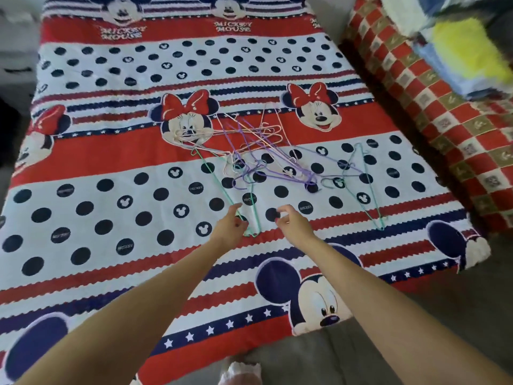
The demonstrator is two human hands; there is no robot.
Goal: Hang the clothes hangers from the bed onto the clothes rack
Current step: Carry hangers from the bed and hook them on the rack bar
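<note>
One bed (83, 168) carries a tangled pile of thin wire hangers (258, 159), count unclear. Two green hangers: one (222, 187) runs diagonally toward the near edge, one (363, 187) lies apart, right. Left hand (231, 226) curls at the near green hanger's corner; grip uncertain. Right hand (291, 222) hovers loosely curled, holding nothing

Bedroom in a home. Evidence: bed (83, 151) under a cartoon-mouse cover in red, white and navy; second mattress (433, 112) in red check alongside; folded bedding (469, 45) stacked on it; wire hangers (258, 151) scattered on the cover.
</note>
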